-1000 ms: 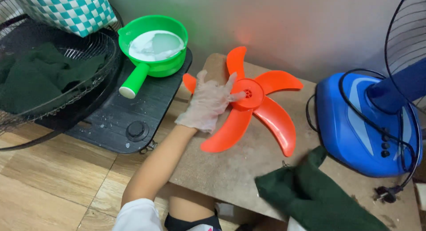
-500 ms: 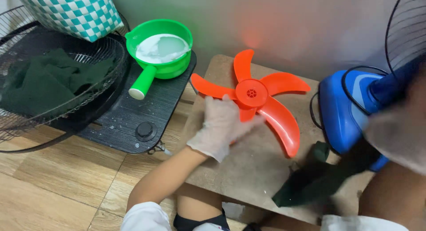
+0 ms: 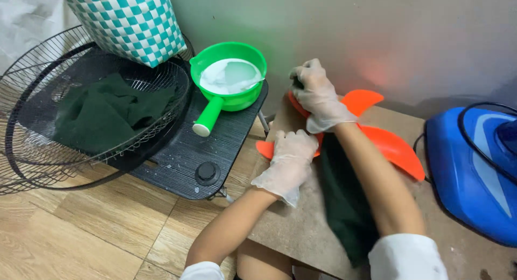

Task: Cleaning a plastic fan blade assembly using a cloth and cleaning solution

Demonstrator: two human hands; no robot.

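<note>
An orange plastic fan blade (image 3: 396, 145) lies on a brown board (image 3: 296, 226). My gloved left hand (image 3: 288, 161) presses down on one of its blades near the hub. My gloved right hand (image 3: 319, 97) reaches over the far blade with a dark green cloth (image 3: 344, 204) pinched in its fingers. The cloth trails back under my right forearm and covers the hub. Both hands wear thin clear gloves.
A green dipper (image 3: 229, 78) of whitish liquid stands on a low black table (image 3: 183, 151) to the left. A black wire fan grille (image 3: 32, 151) holds another green cloth (image 3: 102, 113). A checkered bag (image 3: 134, 21) is behind it, and a blue fan base (image 3: 479, 172) is at right.
My right hand has come in from the right with the green cloth and reached the far blade. My left hand slid down onto a near blade. The view shifted left.
</note>
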